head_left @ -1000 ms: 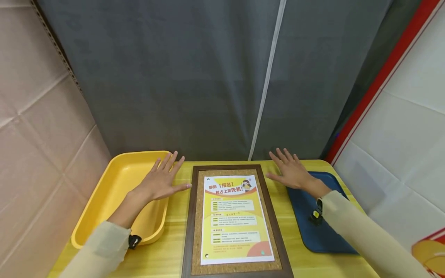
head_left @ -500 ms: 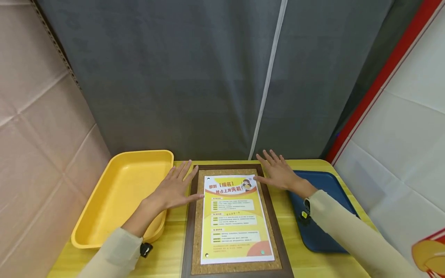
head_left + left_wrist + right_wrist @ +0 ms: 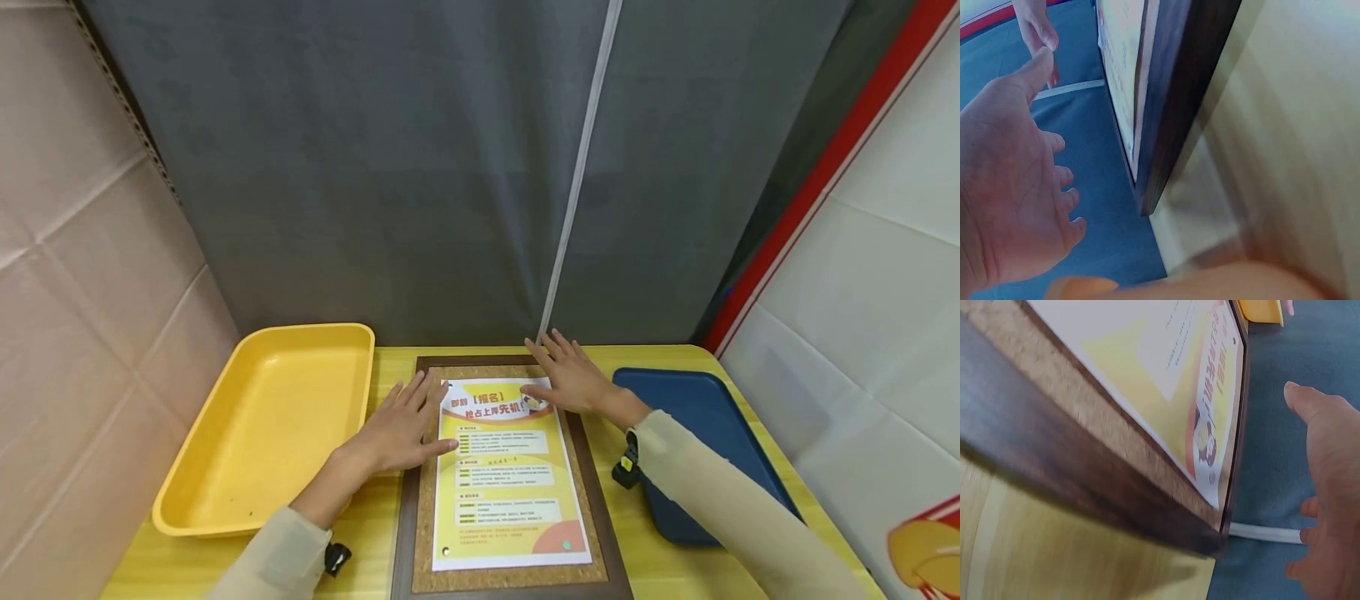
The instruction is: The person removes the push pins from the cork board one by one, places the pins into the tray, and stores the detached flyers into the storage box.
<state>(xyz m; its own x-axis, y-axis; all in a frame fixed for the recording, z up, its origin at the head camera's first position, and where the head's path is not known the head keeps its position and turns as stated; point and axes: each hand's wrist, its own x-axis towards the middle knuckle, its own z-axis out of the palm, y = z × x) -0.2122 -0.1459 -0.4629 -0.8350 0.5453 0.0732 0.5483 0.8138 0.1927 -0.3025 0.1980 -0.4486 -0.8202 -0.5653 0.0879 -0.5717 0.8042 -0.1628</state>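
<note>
A cork board [image 3: 517, 582] in a dark wooden frame lies on the table, with a printed yellow-and-white poster [image 3: 498, 500] on it. Dark dots show at three of the poster's corners, and a small teal dot sits at the lower right. My left hand [image 3: 401, 429], fingers spread, is over the frame's upper left side. Across from it, my right hand [image 3: 573, 379] is spread over the upper right corner, its thumb overlapping the poster's cartoon figure. Neither hand holds anything. In both wrist views, the palms stand apart from the board's face.
A yellow tray [image 3: 277, 417] stands to the left on the yellow wood-grain table [image 3: 675, 575]. On the right lies a dark blue tray [image 3: 686, 408], partly behind the right forearm. A grey curtain [image 3: 375, 183] closes off the back, with pale walls at both sides.
Both hands have moved inward toward each other, from beside the board to over its upper corners. The board, poster and trays stay where they were.
</note>
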